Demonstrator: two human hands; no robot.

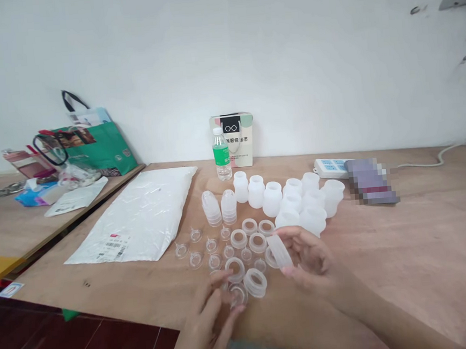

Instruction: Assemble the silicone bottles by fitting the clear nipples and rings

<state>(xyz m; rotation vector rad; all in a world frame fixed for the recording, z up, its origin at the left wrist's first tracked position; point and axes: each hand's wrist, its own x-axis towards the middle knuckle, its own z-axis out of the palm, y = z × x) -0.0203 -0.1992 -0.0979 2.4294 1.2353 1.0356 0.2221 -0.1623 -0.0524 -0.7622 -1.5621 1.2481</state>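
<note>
A translucent screw ring (280, 252) is tilted on edge between the thumb and fingers of my right hand (310, 260). My left hand (211, 313) reaches in low from the left, thumb and index finger closed about a clear round piece (238, 295) at the table surface. Close to these fingers lie more translucent rings (255, 283), several of them flat on the wood. Left of the rings are several clear pieces with small pointed tips (196, 234). Behind them stand two stacks of clear domed caps (211, 208). White frosted bottles (272, 199) are grouped beyond my right hand.
A white mailing bag (139, 214) lies on the wooden table (424, 245) at left. At the back are a water bottle (222, 156), a paper bag (242, 141), a power strip (331, 168) and a blurred flat object (371, 182). A green bag (102, 147) stands far left.
</note>
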